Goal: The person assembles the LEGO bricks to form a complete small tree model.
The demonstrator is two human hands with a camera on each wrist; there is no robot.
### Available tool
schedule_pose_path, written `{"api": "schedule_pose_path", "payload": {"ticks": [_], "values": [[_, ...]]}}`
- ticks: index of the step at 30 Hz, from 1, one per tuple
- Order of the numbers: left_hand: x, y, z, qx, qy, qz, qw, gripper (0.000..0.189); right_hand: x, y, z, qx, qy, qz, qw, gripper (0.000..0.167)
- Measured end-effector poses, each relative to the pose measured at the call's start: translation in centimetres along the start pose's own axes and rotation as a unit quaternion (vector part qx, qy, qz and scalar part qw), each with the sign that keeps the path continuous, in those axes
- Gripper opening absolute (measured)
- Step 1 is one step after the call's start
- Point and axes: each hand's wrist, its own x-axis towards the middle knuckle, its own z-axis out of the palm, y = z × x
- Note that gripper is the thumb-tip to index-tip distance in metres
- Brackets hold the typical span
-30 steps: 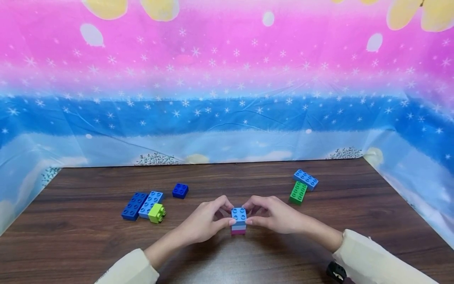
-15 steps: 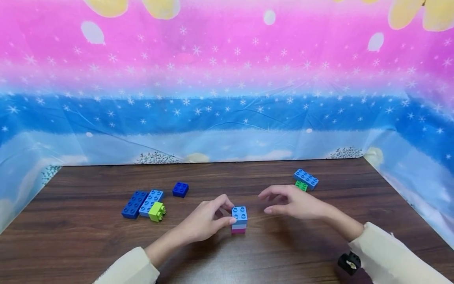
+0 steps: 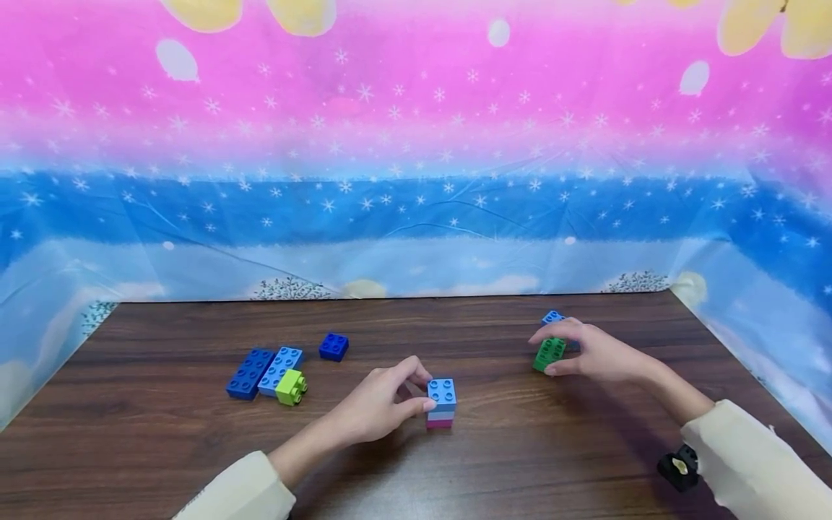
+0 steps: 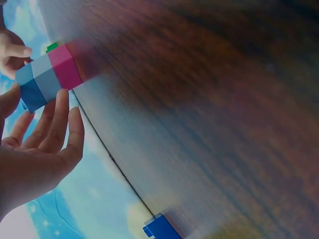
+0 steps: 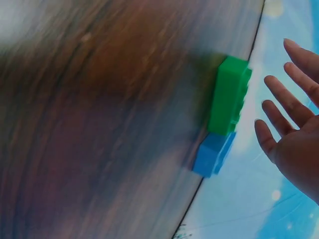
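Observation:
Near the middle of the table, my left hand (image 3: 380,404) holds a small tower of building bricks (image 3: 441,404) between thumb and fingers. Its top brick (image 4: 31,85) is blue, the middle brick (image 4: 47,74) pale grey-blue and the bottom brick (image 4: 66,67) pink; the tower stands upright. Further back on the right, my right hand (image 3: 604,350) hovers over a green eight-stud brick (image 3: 549,354). In the right wrist view its spread fingers (image 5: 286,97) are apart from the green brick's studs. A blue brick (image 5: 212,155) lies beside the green one, partly hidden by the hand in the head view.
To the left lie a dark blue long brick (image 3: 250,373), a lighter blue long brick (image 3: 281,370) and a lime green brick (image 3: 290,388) against it. A dark blue square brick (image 3: 334,347) sits behind them. A patterned cloth (image 3: 416,209) encloses the table's back and sides.
My right hand has let go of the tower and moved right and back to the green brick. My left hand has stayed on the tower.

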Motion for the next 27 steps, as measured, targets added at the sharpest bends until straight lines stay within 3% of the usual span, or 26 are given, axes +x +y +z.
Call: {"api": "schedule_pose_path", "payload": {"ticks": [20,27], "values": [[-0.1,-0.1,-0.1,-0.008,-0.002,-0.002,1.0000,0.016,-0.1,2.8,0.6,-0.013,0.019,-0.040,0.9989,0.047],[-0.1,0.0,-0.1,-0.010,-0.003,-0.002,0.9999,0.016,-0.1,2.9,1.1,-0.022,0.041,-0.023,0.9987,0.041]]}}
